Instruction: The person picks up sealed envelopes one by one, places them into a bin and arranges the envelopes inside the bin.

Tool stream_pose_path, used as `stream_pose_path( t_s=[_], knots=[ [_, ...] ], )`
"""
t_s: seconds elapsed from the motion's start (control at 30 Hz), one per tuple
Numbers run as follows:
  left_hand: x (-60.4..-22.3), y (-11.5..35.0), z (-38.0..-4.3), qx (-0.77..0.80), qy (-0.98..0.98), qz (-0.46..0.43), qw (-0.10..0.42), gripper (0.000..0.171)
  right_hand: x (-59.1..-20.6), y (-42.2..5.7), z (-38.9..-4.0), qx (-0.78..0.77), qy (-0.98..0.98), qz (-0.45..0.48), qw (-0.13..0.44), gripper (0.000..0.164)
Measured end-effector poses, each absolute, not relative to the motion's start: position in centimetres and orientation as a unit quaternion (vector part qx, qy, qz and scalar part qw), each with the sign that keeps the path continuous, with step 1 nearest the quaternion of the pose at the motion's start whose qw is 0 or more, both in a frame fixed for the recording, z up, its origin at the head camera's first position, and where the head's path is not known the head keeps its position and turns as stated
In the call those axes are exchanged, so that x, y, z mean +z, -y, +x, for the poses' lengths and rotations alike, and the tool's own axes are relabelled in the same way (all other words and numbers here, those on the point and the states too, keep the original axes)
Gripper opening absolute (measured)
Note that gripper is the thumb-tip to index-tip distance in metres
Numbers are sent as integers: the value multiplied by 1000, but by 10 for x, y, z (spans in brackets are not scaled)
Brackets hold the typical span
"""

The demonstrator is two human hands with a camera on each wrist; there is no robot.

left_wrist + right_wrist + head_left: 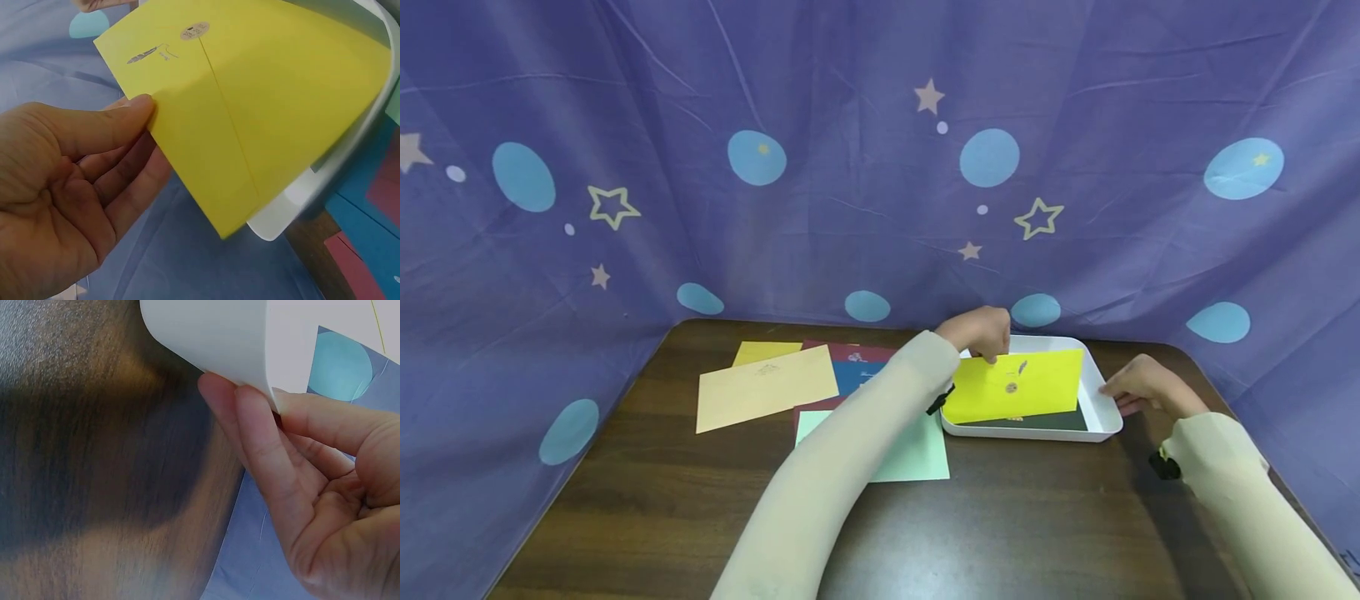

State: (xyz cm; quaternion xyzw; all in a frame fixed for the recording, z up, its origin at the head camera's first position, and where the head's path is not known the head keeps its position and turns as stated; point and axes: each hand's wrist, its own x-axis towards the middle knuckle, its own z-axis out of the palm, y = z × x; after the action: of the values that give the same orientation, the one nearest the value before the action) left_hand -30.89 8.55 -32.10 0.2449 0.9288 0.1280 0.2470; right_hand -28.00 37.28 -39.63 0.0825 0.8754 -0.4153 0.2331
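Observation:
My left hand (987, 329) pinches a bright yellow envelope (1045, 387) by its far edge, thumb on top in the left wrist view. The envelope has a round seal and a small feather print, and lies tilted over a white tray (1102, 417). Beneath it, a dark green piece (1037, 419) shows inside the tray. At the tray's right side, my right hand (1144, 385) grips the rim. In the right wrist view, its thumb is on the inner side of the tray wall (212, 337) and the fingers are on the outer side.
Left of the tray, a cream envelope (767, 385) overlaps a darker yellow one (763, 352) and a blue one (850, 377). Maroon paper (880, 353) lies around the blue. Nearer, a mint green sheet (921, 454) is partly under my left sleeve. A purple curtain (865, 208) hangs behind the table.

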Motion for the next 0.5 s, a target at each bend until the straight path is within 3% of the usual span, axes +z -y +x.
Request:
stream_pose_path(
  t_s=[0.23,0.5],
  knots=[
    [-322,-77,-314,133,-930,227,257,46,-397,-374,-282,-417,-876,76,232,30],
    [-327,-71,-316,136,-935,218,246,46,-399,-375,-282,-413,-877,76,232,30]
  ],
)
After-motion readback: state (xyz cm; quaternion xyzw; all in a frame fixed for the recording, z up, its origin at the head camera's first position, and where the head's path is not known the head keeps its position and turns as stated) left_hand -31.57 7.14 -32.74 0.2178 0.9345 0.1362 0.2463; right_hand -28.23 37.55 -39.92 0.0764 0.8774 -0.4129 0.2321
